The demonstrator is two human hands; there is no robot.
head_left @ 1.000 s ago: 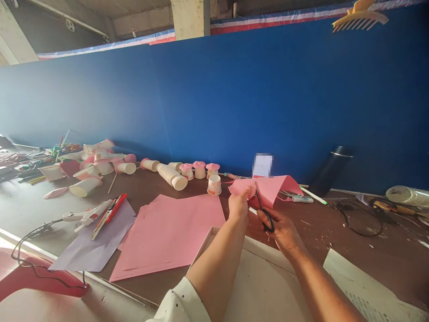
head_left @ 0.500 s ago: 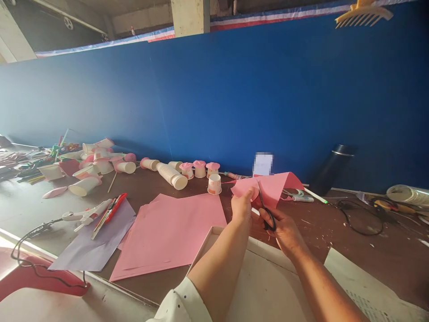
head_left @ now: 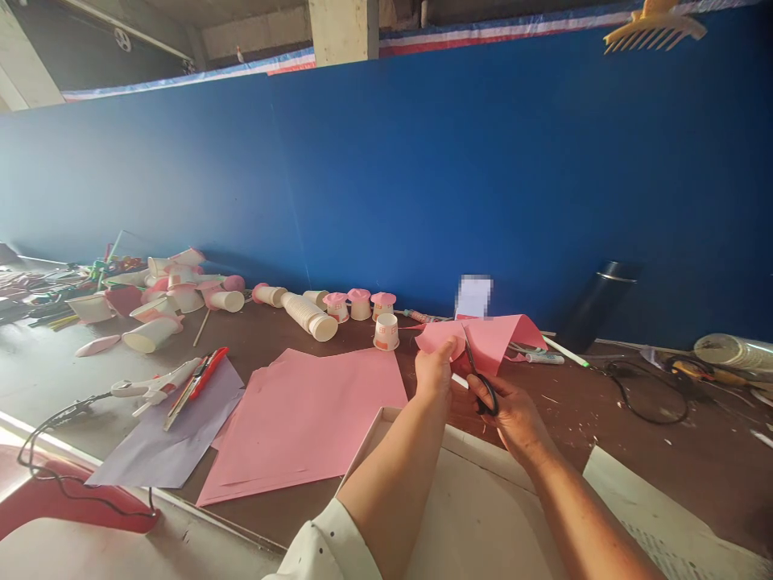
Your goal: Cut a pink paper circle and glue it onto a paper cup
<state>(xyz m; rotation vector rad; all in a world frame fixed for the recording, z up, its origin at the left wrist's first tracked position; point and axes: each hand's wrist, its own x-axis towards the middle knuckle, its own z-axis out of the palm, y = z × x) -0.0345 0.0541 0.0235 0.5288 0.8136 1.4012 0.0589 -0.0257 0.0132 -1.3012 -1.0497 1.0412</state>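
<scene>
My left hand (head_left: 433, 373) pinches a folded piece of pink paper (head_left: 495, 337) held up above the brown table (head_left: 604, 419). My right hand (head_left: 513, 412) grips black-handled scissors (head_left: 480, 385), whose blades reach up into the pink paper just right of my left thumb. Both hands hover over the far edge of a shallow white cardboard box (head_left: 471, 499). A small white paper cup (head_left: 386, 332) stands upside down just left of the paper.
Pink sheets (head_left: 307, 419) lie on a lilac sheet (head_left: 163, 443) to the left, with a glue gun (head_left: 150, 389) and red cutter (head_left: 199, 383). Paper cups (head_left: 307, 314) litter the back left. A black flask (head_left: 595, 306), cables (head_left: 646, 387) and a tape roll (head_left: 730, 350) sit at right, under a blue wall.
My hands and the pink paper have shifted slightly to the right and up; the scissors have worked a little along the paper. Nothing else moved.
</scene>
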